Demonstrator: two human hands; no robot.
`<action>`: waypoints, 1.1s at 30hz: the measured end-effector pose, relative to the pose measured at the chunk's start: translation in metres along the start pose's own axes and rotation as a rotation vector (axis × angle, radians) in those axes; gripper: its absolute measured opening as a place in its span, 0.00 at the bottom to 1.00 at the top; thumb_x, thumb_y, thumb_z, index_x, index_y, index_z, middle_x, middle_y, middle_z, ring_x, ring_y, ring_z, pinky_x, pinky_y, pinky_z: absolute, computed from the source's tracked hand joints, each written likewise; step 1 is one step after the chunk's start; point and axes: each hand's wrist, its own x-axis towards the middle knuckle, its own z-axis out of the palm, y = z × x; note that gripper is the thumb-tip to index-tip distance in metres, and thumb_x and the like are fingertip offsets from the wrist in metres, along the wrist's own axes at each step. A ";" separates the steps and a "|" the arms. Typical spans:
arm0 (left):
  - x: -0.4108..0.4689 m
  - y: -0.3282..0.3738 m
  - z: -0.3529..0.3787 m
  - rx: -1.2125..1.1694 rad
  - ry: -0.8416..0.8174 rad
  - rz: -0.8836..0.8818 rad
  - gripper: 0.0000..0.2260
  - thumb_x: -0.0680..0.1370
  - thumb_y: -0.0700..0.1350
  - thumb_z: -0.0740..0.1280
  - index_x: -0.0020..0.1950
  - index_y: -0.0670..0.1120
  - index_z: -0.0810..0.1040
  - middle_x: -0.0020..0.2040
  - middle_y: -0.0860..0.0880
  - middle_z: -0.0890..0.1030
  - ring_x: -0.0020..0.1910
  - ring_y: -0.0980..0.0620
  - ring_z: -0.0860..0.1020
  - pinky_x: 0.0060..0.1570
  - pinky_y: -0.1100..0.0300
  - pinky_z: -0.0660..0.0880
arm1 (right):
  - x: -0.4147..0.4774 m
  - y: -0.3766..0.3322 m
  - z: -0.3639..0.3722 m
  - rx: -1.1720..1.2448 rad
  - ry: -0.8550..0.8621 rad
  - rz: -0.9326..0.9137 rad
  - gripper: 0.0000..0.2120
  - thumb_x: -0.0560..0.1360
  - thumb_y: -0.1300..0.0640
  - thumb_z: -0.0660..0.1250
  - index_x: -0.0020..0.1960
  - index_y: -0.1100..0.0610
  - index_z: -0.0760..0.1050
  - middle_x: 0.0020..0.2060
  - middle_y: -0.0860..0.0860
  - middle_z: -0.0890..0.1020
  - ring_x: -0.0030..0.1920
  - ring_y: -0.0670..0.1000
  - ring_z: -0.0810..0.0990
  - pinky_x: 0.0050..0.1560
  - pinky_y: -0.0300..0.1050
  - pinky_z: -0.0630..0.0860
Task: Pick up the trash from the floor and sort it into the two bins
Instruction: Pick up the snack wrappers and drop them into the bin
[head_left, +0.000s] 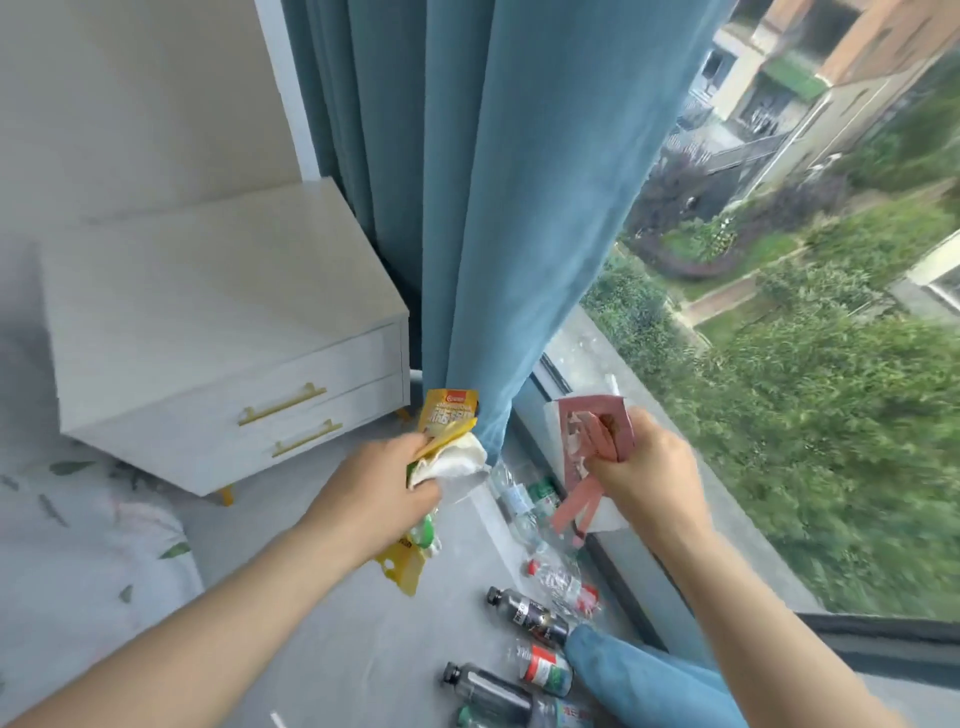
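I see the blue curtain (493, 208) hanging beside the window (805, 312), with the white dresser (208, 322) to its left and the grey floor (332, 623) below. Bottles (527, 616) lie scattered on the floor along the window's base. My left hand (384, 488) curls its fingers round yellow wrappers (449, 415) and a tissue (457, 460). My right hand (644, 467) grips a torn pink carton (592, 436) with its fingers closed round it. Both loads are held above the floor.

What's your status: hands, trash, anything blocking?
Left hand grips yellow wrappers and tissue. Right hand grips pink packaging. Bottles lie on floor; bins out of view.
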 end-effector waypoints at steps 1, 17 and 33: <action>-0.008 0.028 -0.024 -0.007 0.013 0.028 0.08 0.72 0.45 0.65 0.35 0.51 0.68 0.33 0.52 0.75 0.34 0.52 0.75 0.30 0.59 0.66 | -0.008 -0.015 -0.034 0.001 0.020 -0.016 0.10 0.67 0.59 0.67 0.48 0.52 0.75 0.37 0.50 0.82 0.40 0.55 0.80 0.40 0.49 0.77; -0.162 0.403 -0.309 -0.187 0.320 0.646 0.08 0.72 0.45 0.67 0.34 0.54 0.72 0.28 0.52 0.73 0.30 0.55 0.70 0.31 0.65 0.66 | -0.180 -0.190 -0.496 0.184 0.662 -0.279 0.05 0.70 0.57 0.69 0.46 0.52 0.77 0.35 0.46 0.80 0.38 0.52 0.78 0.39 0.51 0.76; -0.230 0.561 -0.403 -0.490 0.088 1.361 0.04 0.68 0.50 0.65 0.40 0.51 0.75 0.33 0.46 0.76 0.25 0.58 0.69 0.28 0.67 0.68 | -0.345 -0.260 -0.627 0.348 1.286 -0.149 0.12 0.69 0.61 0.72 0.42 0.43 0.78 0.35 0.41 0.82 0.36 0.42 0.79 0.33 0.29 0.71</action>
